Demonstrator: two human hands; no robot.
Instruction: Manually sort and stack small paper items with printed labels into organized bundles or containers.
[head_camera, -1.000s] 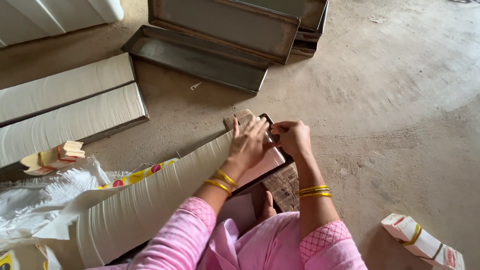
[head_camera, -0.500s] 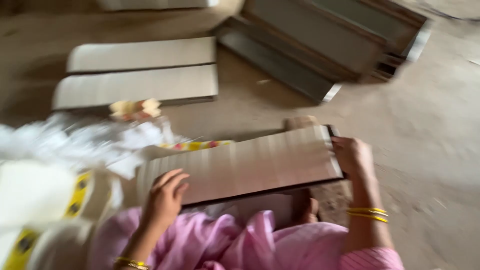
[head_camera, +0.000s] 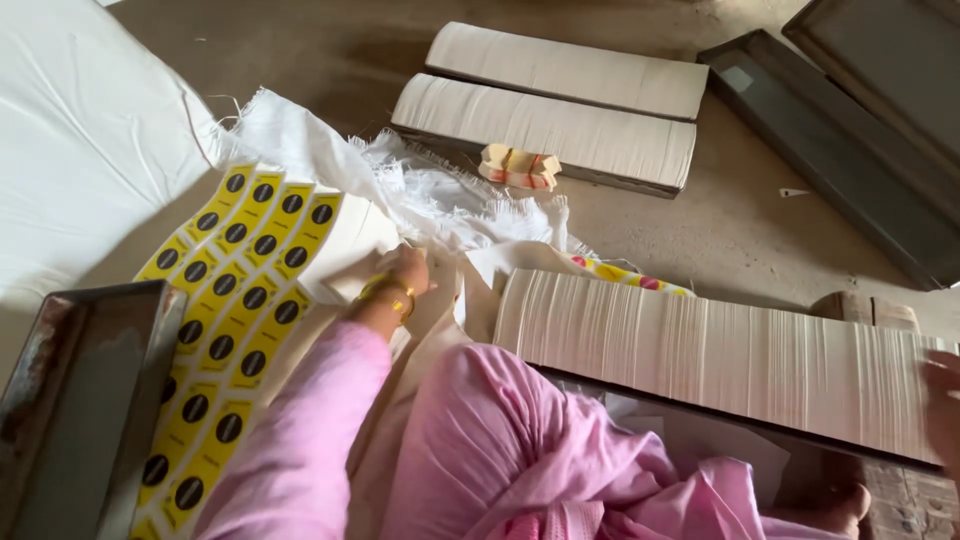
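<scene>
Underfoot, the bare concrete floor (head_camera: 760, 230) is dusty and pale brown, and the person sits on it in pink clothing. Two long trays of packed white paper sheets (head_camera: 545, 125) lie side by side at the top, with a small bundle of folded cartons (head_camera: 519, 166) just beside the nearer one. Dark metal trays (head_camera: 850, 130) lie at the upper right, and another metal tray (head_camera: 80, 400) stands at the lower left. A large white sack (head_camera: 80, 150) fills the upper left, and frayed white cloth (head_camera: 440, 195) spreads beside it.

The left hand (head_camera: 403, 272), with a yellow bangle at the wrist, reaches into the white paper and cloth just beside the strips of yellow labels with black dots (head_camera: 235, 310); its fingers are hidden, so I cannot tell how far they close or what they grasp. The long stack of white paper sheets (head_camera: 720, 355) lies across the lap. The right hand (head_camera: 942, 400) touches its far right end at the picture's edge; its grip cannot be told.
</scene>
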